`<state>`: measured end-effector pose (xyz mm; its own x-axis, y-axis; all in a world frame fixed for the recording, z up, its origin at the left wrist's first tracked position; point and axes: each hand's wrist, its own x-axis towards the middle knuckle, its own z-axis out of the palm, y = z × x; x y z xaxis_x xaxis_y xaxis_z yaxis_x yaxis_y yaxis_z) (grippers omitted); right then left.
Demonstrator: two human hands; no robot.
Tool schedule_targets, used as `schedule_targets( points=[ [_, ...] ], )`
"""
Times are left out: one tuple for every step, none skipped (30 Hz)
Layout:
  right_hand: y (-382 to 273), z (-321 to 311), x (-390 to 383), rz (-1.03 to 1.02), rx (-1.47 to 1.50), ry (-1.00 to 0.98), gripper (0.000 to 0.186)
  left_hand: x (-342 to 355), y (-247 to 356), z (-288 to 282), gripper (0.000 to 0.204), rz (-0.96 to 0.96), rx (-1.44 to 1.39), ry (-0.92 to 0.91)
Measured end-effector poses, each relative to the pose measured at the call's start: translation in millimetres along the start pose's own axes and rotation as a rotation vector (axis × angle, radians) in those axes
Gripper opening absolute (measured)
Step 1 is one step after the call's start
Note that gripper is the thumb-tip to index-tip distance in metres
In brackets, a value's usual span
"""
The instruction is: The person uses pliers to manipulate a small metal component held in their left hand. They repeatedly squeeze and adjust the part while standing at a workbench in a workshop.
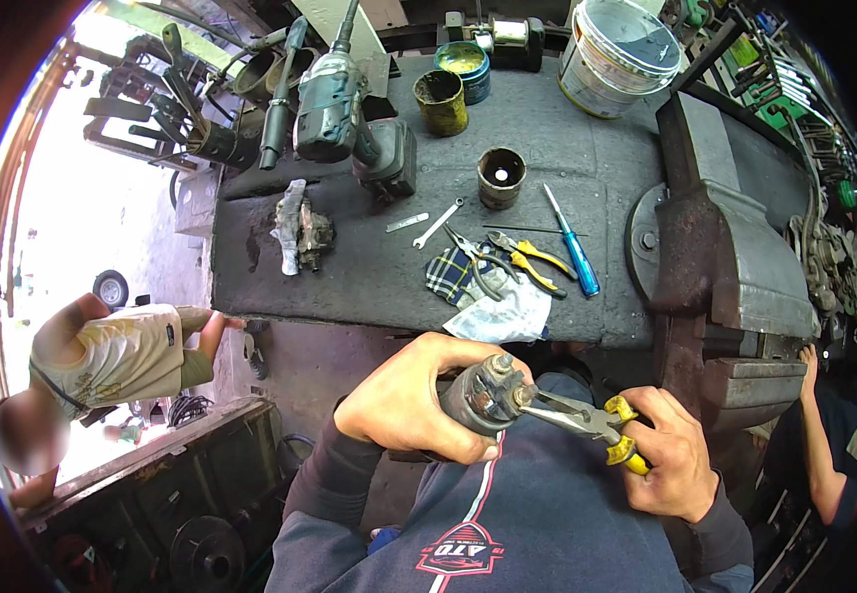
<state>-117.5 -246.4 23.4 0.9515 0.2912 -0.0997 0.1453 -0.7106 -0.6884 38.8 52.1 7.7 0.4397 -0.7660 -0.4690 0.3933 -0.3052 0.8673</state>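
My left hand [399, 400] is wrapped round a dark, cylindrical metal part with threaded studs on its end, which looks like a starter solenoid [478, 397]. It is held in front of my body, just off the bench's near edge. My right hand [671, 450] grips the yellow handles of long-nose pliers [579, 420]. Their jaws point left and reach a stud on the part's end; whether they clamp it is too small to tell. Past my hands, on the bench, lie a white cloth [508, 314], black-handled pliers [478, 259], yellow-handled cutters [535, 265] and a blue screwdriver [577, 252].
A large vise [735, 247] stands at the bench's right. Farther back are a cordless impact wrench [330, 109], several cans including a yellow one [441, 104], and a white bucket [616, 64]. A wrench [438, 222] lies mid-bench. People are at far left [122, 356] and far right [824, 435].
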Motion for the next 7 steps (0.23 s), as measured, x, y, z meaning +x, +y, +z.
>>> schedule_targets(
  points=[
    [-0.9,0.2,1.6,0.002,0.005,0.01,0.027,0.1,-0.3,-0.5,0.062,-0.005,-0.005,-0.005],
    [-2.5,0.5,3.7,0.004,0.009,0.02,0.024,0.3,-0.6,-0.9,0.063,-0.01,-0.01,-0.01],
    [-3.2,0.6,4.7,0.006,0.014,0.03,0.022,0.8,-1.3,-1.2,0.063,-0.011,-0.006,-0.016],
    [-3.2,0.5,4.9,0.007,0.014,0.029,0.022,1.6,-2.2,-1.9,0.064,-0.011,-0.003,-0.024],
    [-3.1,0.5,5.0,0.008,0.015,0.027,0.022,2.4,-3.0,-2.6,0.064,-0.011,0.001,-0.032],
    [-2.9,0.6,5.0,0.009,0.016,0.026,0.022,3.0,-3.8,-3.3,0.065,-0.012,-0.008,-0.045],
    [-2.9,0.6,4.9,0.01,0.015,0.025,0.022,3.5,-4.9,-4.2,0.065,-0.014,-0.017,-0.059]
  ],
)
